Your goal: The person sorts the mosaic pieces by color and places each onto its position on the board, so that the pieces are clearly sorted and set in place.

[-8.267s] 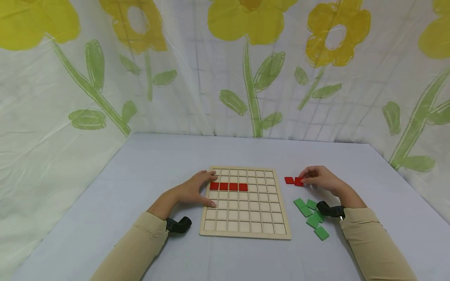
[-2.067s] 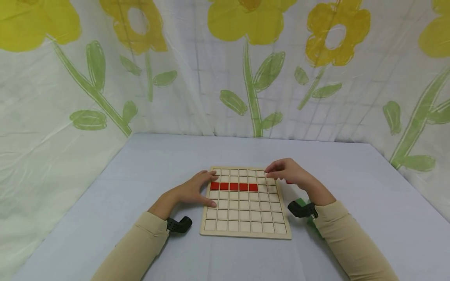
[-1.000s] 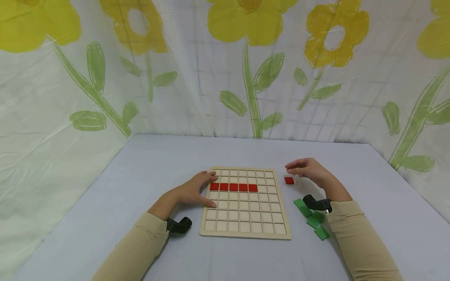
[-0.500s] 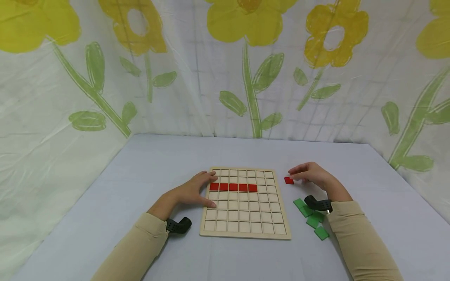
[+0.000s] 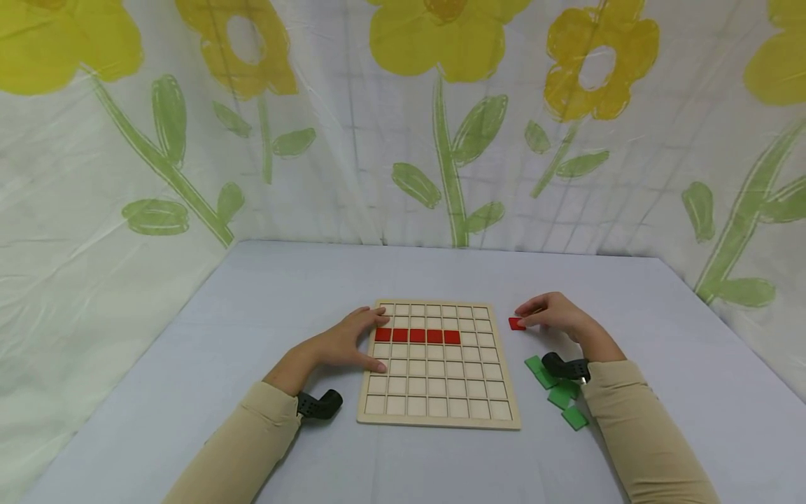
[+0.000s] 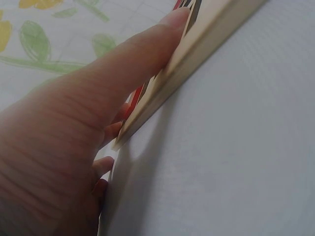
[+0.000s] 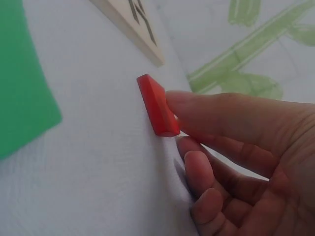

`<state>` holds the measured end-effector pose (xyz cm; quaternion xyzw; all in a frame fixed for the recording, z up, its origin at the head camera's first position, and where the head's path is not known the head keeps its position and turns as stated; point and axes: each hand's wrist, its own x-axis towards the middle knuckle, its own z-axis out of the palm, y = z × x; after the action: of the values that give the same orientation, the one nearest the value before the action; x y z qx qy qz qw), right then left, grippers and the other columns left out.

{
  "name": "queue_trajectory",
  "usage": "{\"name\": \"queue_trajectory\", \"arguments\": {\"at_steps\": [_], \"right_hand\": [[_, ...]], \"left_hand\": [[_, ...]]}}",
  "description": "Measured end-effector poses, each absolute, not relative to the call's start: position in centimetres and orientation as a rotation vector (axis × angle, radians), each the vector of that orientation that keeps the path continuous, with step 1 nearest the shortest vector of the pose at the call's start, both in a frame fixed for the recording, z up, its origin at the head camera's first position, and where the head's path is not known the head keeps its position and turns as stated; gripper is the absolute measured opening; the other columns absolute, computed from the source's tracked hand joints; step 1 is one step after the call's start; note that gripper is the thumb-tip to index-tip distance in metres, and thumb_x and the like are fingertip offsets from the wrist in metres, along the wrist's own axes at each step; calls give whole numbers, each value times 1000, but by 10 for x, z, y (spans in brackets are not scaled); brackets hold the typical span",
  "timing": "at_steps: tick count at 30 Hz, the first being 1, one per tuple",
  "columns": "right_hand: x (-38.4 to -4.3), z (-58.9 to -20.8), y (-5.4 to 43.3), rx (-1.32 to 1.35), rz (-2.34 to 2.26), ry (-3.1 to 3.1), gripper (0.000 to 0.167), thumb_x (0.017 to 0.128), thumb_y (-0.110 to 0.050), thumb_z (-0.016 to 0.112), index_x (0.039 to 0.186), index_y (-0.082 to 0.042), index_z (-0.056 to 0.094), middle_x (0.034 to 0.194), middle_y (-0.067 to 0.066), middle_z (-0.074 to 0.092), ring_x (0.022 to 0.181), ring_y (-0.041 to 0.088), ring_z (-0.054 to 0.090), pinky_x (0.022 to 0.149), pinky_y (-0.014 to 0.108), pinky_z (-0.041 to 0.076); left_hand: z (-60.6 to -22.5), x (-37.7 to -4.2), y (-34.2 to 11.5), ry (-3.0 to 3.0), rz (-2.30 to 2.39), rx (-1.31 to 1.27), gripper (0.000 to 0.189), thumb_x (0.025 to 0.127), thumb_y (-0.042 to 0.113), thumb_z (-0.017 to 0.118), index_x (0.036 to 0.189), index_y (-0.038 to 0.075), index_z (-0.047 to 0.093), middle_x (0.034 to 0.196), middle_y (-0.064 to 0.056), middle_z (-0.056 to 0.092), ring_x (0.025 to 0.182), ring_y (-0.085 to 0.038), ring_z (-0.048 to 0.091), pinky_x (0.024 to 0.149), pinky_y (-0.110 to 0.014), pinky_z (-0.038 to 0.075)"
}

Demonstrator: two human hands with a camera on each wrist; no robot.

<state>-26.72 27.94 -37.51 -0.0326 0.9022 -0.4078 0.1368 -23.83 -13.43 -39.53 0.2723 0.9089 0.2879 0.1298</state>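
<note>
A square wooden grid board (image 5: 441, 423) lies flat on the table, with a row of several red tiles (image 5: 418, 336) set in its cells. My left hand (image 5: 343, 341) rests spread over the board's left edge, thumb and fingertips touching the top; the left wrist view has the thumb (image 6: 142, 51) lying across the rim. Right of the board, my right hand (image 5: 557, 315) has thumb and fingers on a single red tile (image 5: 514, 323). In the right wrist view the thumb (image 7: 197, 105) presses that red tile (image 7: 156, 108), with the other fingers curled behind; the index fingertip is mostly hidden.
Several green tiles (image 5: 559, 399) lie loosely grouped right of the board, partly under the right wrist and its black wrist camera (image 5: 563, 366). A pale cloth covers the table (image 5: 302, 280). Behind stands a white curtain (image 5: 352, 140) with painted flowers.
A fifth red tile now sits in the board's row. My right hand has gone from above the board back to the right and lowered onto the lone red tile. The left hand stays put.
</note>
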Motion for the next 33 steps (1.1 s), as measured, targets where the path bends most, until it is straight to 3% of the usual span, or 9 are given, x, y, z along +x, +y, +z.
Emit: {"name": "queue_trajectory", "arguments": {"at_steps": [11,19,33], "right_hand": [[-267,-378,276,-106,-1130,2668,37,78,-21,75,106,1,67,92,2,67,79,13,50,67,24,42],[-267,-378,277,-121,-1113,2664,39,74,-21,78,104,2,67,87,2,62,73,13,47,61,24,42],[-267,-376,277,-178,-1128,2661,31,76,-16,76,98,2,62,85,3,62,73,14,49,61,25,43]], "left_hand": [[-397,-239,-134,2644,827,775,91,68,51,78,143,19,37,156,1,18,145,-28,5,115,-53,14],[-397,-239,-134,2644,845,772,90,68,50,78,142,19,38,156,1,19,145,-28,5,115,-53,13],[-397,-240,-135,2634,843,800,91,68,50,78,143,17,37,156,-2,19,145,-30,5,115,-54,13]]}}
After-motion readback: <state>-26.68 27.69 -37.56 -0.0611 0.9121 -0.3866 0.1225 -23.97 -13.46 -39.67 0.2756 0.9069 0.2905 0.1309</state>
